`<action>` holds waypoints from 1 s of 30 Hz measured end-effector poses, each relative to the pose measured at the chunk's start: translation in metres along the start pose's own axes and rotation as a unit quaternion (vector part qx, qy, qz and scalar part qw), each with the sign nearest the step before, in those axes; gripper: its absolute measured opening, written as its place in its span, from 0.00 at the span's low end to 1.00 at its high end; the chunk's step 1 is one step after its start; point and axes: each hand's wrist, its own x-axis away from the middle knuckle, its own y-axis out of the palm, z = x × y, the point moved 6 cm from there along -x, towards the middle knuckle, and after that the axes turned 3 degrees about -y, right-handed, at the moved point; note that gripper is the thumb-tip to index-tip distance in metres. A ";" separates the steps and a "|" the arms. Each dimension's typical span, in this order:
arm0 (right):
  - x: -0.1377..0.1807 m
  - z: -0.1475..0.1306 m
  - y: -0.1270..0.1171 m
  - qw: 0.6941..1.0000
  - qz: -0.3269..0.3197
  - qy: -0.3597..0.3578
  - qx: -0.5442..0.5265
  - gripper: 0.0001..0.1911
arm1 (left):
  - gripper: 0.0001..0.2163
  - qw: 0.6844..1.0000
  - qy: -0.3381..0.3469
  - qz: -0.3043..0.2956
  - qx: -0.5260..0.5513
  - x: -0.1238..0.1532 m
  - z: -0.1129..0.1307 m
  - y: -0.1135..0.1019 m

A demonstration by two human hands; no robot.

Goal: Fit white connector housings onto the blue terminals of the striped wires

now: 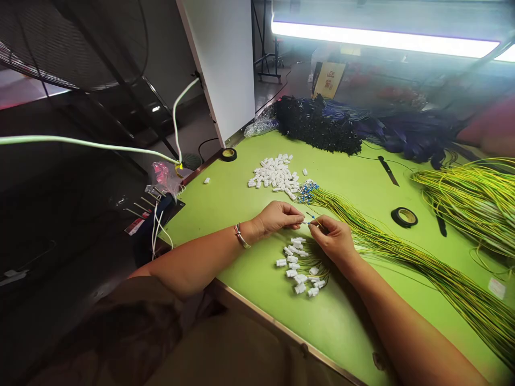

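Observation:
My left hand [279, 219] pinches a small white connector housing [304, 222], mostly covered by the fingertips. Facing it, my right hand [335, 236] is closed on a yellow-green wire near its blue terminal end [309, 224]. The two meet tip to tip above the table; how far the terminal sits inside the housing I cannot tell. Just beyond lies a bundle of yellow-green wires [374, 230] with blue terminals [308, 191]. Behind is a pile of loose white housings [273, 174]. Nearer me lie several wires with white housings [300, 279] on their ends.
On the green table [249, 268] are two rolls of black tape, one at the right [404, 217], one at the far left corner [228, 154]. A dark blade [388, 171], a coil of yellow-green wire [475, 203] and black-ended cables [317, 126] lie farther back. A lamp [382, 40] hangs above.

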 end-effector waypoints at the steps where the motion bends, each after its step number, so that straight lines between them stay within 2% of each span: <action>1: 0.001 0.000 0.001 1.000 -0.002 -0.012 0.016 0.10 | 0.17 1.000 0.002 0.005 -0.011 0.000 0.000 0.001; 5: 0.001 0.000 0.002 0.999 -0.018 -0.032 0.040 0.09 | 0.14 0.999 -0.004 0.018 -0.042 0.000 0.000 0.003; 11: -0.004 -0.002 -0.001 1.000 -0.015 -0.002 0.001 0.12 | 0.12 0.999 -0.015 0.022 -0.029 0.000 -0.001 0.001; 20: -0.003 -0.001 0.007 0.998 -0.043 -0.039 0.027 0.12 | 0.03 0.996 -0.018 0.029 -0.079 -0.001 0.001 0.005; 26: -0.004 0.001 0.008 0.997 -0.060 -0.034 0.017 0.11 | 0.02 0.986 0.001 0.037 -0.160 -0.006 0.001 0.001; 30: -0.003 0.001 0.009 0.997 -0.066 -0.035 0.020 0.11 | 0.03 0.990 -0.008 0.026 -0.140 -0.005 -0.001 0.004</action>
